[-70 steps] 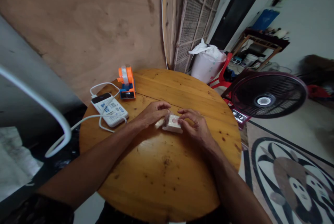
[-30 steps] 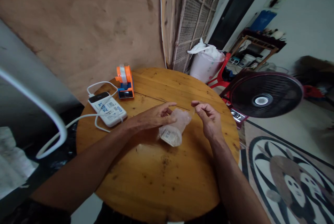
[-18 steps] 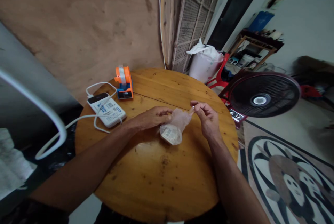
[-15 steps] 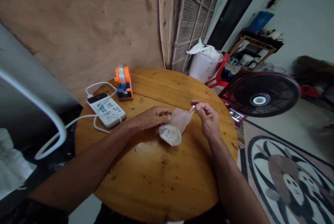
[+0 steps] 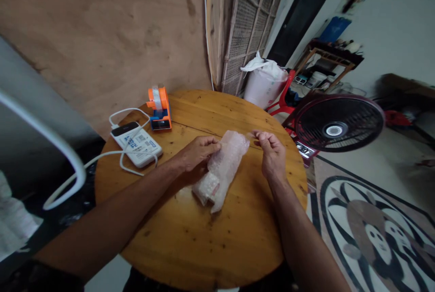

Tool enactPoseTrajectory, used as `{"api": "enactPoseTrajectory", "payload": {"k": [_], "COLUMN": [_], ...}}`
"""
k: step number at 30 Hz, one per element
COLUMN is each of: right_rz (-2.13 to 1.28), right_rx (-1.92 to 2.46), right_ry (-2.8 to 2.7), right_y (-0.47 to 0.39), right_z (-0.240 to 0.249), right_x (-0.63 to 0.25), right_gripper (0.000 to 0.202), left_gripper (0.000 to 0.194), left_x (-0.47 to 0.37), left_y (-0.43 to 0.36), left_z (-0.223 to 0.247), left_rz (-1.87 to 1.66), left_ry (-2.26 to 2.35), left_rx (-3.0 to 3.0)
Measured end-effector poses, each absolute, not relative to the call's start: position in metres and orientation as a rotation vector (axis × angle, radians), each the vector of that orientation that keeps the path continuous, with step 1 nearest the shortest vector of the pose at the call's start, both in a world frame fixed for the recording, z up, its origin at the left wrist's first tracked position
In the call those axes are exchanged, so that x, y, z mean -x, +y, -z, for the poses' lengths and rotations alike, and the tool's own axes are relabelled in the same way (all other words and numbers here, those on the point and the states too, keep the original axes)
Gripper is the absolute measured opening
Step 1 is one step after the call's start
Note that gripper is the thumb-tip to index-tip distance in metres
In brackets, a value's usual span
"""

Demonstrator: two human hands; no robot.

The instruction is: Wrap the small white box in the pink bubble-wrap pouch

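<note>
A crumpled length of bubble wrap [image 5: 227, 158] lies on the round wooden table [image 5: 204, 246], with a small boxy item [image 5: 206, 187] showing through its near end. My left hand [image 5: 200, 152] pinches the wrap's upper left edge between thumb and fingers. To the right of the wrap, my right hand [image 5: 272, 149] is closed, its thumb and fingertips pinching a small clear strip [image 5: 252, 135] that points toward the wrap. Whether the strip touches the wrap cannot be made out.
An orange and blue tape dispenser [image 5: 159, 108] stands at the table's back left. In front of it lies a white power bank [image 5: 136, 144] with looped white cables. Beyond the right edge are a dark fan [image 5: 340, 124] and a white sack [image 5: 265, 83].
The wrap has opened out and now lies longer, its near end lower and further left. A clear strip at my right fingertips has come away from the wrap's far corner.
</note>
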State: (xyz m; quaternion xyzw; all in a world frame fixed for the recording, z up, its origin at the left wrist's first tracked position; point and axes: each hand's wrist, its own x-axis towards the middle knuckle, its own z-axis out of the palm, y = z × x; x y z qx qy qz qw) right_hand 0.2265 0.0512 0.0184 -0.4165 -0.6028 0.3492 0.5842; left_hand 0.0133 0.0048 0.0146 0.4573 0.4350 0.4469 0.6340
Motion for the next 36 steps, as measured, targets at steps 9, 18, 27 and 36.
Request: {"api": "enactPoseTrajectory", "payload": {"k": [9,18,27,36], "right_rz": [-0.834,-0.563,-0.566,-1.089], "right_rx": [0.938,1.234,1.395,1.292], "right_ry": [-1.663,-2.124,-2.012,-1.725], "right_y": [0.025,0.006,0.022,0.05], "right_z": [-0.034,-0.03,-0.018,-0.008], "right_x": [-0.218,-0.196,-0.207,-0.23], "right_gripper": [0.022,0.036,0.016,0.036], "left_gripper": [0.02,0.024,0.024,0.017], "left_x": [-0.011,-0.02,-0.018,-0.007], "left_y": [0.014,0.013,0.018,0.015], "left_z": [-0.013,-0.01,-0.003,-0.019], "left_rz": [-1.091,-1.126,-1.151,-1.406], "left_ry": [1.124,1.138,1.169,1.534], "left_rx": [-0.955,-0.883,-0.892,-1.483]}}
